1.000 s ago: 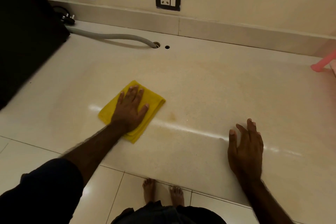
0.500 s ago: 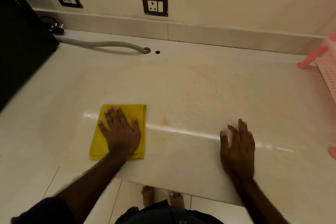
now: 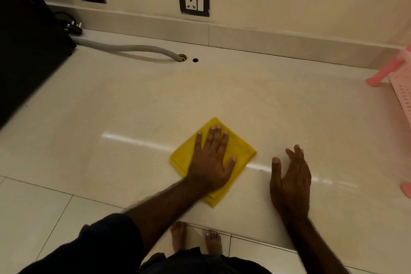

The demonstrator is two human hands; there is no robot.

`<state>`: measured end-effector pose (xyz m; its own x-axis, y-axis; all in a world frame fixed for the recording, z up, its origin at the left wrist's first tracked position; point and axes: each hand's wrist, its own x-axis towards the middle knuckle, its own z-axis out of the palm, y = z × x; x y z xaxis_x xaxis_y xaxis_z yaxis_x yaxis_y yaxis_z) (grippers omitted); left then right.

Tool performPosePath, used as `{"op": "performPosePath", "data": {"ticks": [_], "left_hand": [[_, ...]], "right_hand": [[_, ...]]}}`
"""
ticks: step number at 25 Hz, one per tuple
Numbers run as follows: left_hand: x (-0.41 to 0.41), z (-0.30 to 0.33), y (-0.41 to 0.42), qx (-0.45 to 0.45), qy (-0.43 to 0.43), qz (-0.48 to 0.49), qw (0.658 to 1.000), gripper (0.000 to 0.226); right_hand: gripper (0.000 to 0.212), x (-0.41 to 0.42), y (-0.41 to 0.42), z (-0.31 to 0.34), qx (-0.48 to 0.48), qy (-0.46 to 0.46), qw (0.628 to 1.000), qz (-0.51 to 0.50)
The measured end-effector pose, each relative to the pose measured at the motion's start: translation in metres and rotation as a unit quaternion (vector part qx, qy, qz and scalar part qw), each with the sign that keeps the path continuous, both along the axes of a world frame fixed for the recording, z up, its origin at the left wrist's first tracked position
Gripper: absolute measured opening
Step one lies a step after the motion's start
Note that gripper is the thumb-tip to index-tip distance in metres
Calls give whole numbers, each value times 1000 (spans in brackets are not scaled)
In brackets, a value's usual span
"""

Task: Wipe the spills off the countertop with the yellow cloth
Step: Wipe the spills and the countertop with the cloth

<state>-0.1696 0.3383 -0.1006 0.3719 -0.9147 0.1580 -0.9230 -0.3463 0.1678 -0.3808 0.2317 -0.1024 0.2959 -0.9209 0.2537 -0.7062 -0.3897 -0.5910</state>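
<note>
My left hand point(image 3: 210, 162) lies flat on the yellow cloth point(image 3: 241, 151), palm down, fingers point(image 3: 214, 138) slightly spread and stretched straight, pressing rather than pinching. The cloth is folded into a rough square, turned corner-up like a diamond, lying flat on the tabletop point(image 3: 133, 107) near its front edge, about mid-width. One corner pokes out below my wrist toward the edge.

My right hand point(image 3: 290, 181) rests on the tabletop just beside the cloth, to its right, not touching it. Its fingers are loosely spread, holding nothing; thumb out to the left, heel of the hand close to the front edge.

A bright streak of reflected light runs across the tabletop through the cloth area. The surface has a faint brownish discolouring behind the cloth; can't tell if wet.

At the back, a grey corrugated hose point(image 3: 133, 48) lies along the tabletop and ends in a hole point(image 3: 182, 57); a smaller hole point(image 3: 195, 60) is just beside it. Two wall sockets point(image 3: 194, 3) above the back ledge. Black appliance point(image 3: 26, 46) at far left, with a black plug point(image 3: 74, 28) behind it. Pink plastic rack point(image 3: 400, 87) at right edge, partly cut off.

Below the edge: tiled floor point(image 3: 33, 218) and my bare feet point(image 3: 195, 238).
</note>
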Motion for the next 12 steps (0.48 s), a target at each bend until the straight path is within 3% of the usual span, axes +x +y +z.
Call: {"op": "performPosePath", "data": {"ticks": [2, 4, 9, 12], "left_hand": [[7, -5, 24, -1, -7, -34, 999, 79], [28, -6, 48, 0, -22, -9, 1000, 78], [115, 4, 98, 38, -28, 168, 985, 80], [158, 7, 103, 52, 9, 300, 952, 86]], "right_hand": [[67, 0, 1, 2, 8, -9, 1000, 4], [68, 0, 2, 4, 20, -7, 1000, 7], [66, 0, 2, 8, 33, 5, 999, 24], [65, 0, 2, 7, 38, 7, 999, 26]]}}
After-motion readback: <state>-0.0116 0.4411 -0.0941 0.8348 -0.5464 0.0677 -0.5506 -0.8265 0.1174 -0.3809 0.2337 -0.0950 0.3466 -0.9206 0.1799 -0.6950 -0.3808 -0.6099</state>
